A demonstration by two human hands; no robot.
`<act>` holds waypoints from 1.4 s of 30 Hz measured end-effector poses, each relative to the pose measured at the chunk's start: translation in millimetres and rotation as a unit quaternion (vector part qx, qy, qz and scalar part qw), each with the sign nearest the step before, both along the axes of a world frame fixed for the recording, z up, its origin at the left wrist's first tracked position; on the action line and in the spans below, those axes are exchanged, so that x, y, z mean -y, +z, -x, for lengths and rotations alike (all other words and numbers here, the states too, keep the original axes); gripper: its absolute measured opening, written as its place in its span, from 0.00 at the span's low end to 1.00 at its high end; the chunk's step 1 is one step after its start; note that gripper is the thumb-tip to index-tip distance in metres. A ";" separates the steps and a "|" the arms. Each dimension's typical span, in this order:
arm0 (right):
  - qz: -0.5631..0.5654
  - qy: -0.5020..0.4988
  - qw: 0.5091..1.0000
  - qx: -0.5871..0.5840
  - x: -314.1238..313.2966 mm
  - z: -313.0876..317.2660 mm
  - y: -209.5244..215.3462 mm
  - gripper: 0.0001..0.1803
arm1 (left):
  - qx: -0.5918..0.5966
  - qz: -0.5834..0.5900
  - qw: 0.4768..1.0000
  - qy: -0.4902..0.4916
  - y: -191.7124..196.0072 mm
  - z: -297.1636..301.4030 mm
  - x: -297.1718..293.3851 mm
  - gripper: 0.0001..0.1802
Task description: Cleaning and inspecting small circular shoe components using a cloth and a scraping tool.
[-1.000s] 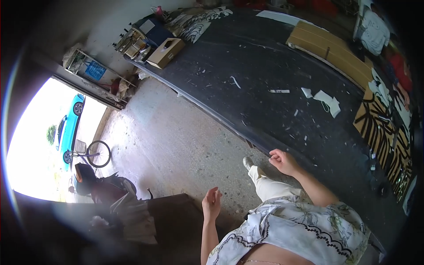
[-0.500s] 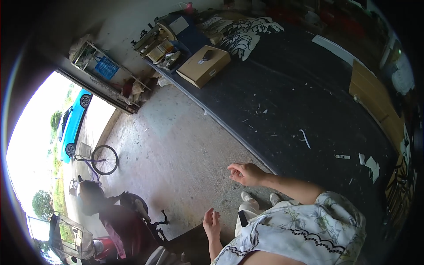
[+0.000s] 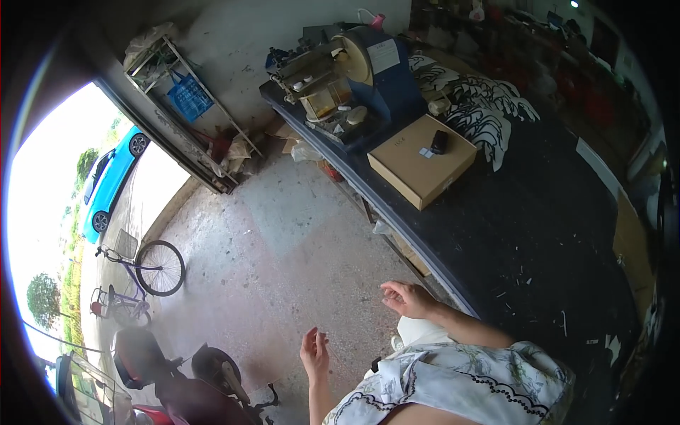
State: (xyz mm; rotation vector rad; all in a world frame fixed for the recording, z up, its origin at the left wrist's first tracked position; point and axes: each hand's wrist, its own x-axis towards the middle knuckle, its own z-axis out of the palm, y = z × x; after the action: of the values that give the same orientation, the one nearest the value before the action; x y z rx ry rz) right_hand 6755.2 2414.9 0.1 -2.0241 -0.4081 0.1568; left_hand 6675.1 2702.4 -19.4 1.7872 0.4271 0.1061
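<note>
left hand [image 3: 314,352] open, empty, right hand [image 3: 406,298] loosely curled, empty, near workbench [image 3: 538,234]

Black-topped long desk [image 3: 538,234] bearing a flat tan cardboard box [image 3: 418,161] and black-and-white patterned cut pieces [image 3: 489,106]; pale floral-print shirt with black scalloped trim [image 3: 453,379]; bright blue car [image 3: 110,180] outside; grey concrete floor [image 3: 283,262]

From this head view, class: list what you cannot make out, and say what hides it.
- Left hand: seen edge-on, so its palm is hidden.
- Right hand: fingers curled, so the inside of the grip is hidden.
- Small dark object on the cardboard box: too small to identify.
- Far shelves, top right: too dark.
</note>
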 end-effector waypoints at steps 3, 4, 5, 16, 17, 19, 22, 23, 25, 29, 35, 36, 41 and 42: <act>0.005 -0.084 0.996 -0.002 -7.6 -80.4 -19.6 0.18 | 0.013 -0.006 0.999 -0.034 1.0 -108.9 -20.7 0.14; 0.002 -0.098 0.995 -0.012 -12.2 -110.6 -30.6 0.18 | 0.022 -0.013 0.998 -0.061 5.8 -143.6 -24.8 0.14; -0.016 -0.098 0.995 -0.013 -15.9 -143.0 -43.8 0.18 | 0.034 -0.018 0.996 -0.086 6.8 -180.1 -25.6 0.14; 0.033 -0.015 0.999 0.004 -180.9 -520.7 -2.3 0.21 | 0.024 0.021 0.999 0.011 -2.7 -479.6 -157.4 0.15; 0.026 0.004 0.999 0.020 -195.9 -549.4 7.7 0.21 | 0.019 0.023 1.000 0.009 -6.1 -503.9 -171.1 0.15; 0.018 0.012 0.999 0.035 -222.7 -607.8 17.0 0.21 | 0.021 0.039 0.998 0.038 -15.3 -559.0 -201.5 0.15; 0.022 0.004 0.996 0.088 -259.0 -692.7 8.1 0.21 | -0.004 0.038 0.999 0.003 -24.6 -650.5 -234.5 0.15; 0.015 -0.024 0.994 0.103 -270.5 -718.8 6.7 0.20 | -0.013 0.054 0.998 -0.018 -29.9 -684.4 -249.0 0.15; 0.035 -0.075 0.991 0.102 -287.7 -767.6 -3.8 0.21 | -0.024 0.038 0.998 -0.053 -32.1 -754.6 -276.0 0.15; -0.017 -0.163 0.983 0.078 -302.9 -848.3 25.5 0.21 | 0.027 -0.025 0.989 -0.144 0.2 -908.5 -315.5 0.14; -0.121 -0.347 0.908 0.202 -291.6 -977.9 51.2 0.25 | 0.075 -0.092 0.956 -0.268 34.4 -1114.3 -311.7 0.14; -0.124 -0.361 0.901 0.206 -285.5 -1008.6 59.6 0.25 | 0.082 -0.085 0.951 -0.285 38.1 -1141.1 -298.7 0.14; -0.266 -0.493 0.751 0.349 -242.6 -1160.4 96.8 0.27 | 0.100 -0.049 0.929 -0.353 32.8 -1215.0 -229.3 0.15; -0.289 -0.499 0.729 0.368 -232.1 -1184.1 106.0 0.26 | 0.084 -0.046 0.922 -0.376 32.2 -1219.1 -227.4 0.16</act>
State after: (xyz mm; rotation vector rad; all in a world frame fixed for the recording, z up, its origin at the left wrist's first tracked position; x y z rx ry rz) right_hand 7939.3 2647.0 106.0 -1.3396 0.2082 -1.3188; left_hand 7894.2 2929.8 12.8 1.9035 -0.4094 -0.2650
